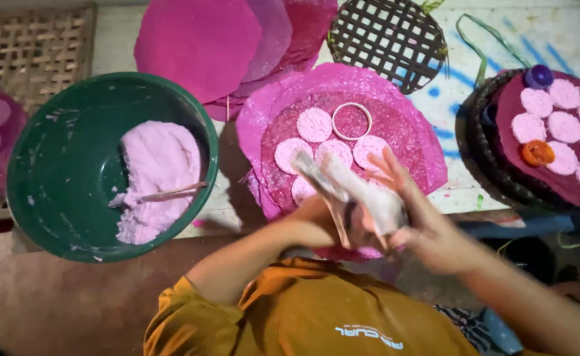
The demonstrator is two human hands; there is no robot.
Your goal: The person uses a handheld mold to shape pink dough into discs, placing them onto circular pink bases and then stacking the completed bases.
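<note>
Both hands motion-blurred; left hand point(333, 211) and right hand point(408, 217) overlap, so grip and whatever pale stuff sits between them can't be told. Hands hide the near part of the pink round sheet point(343, 99) and some pale discs point(314, 124). Dark basket point(478, 158) cut by right edge, woven tray point(33, 46) by top-left.
</note>
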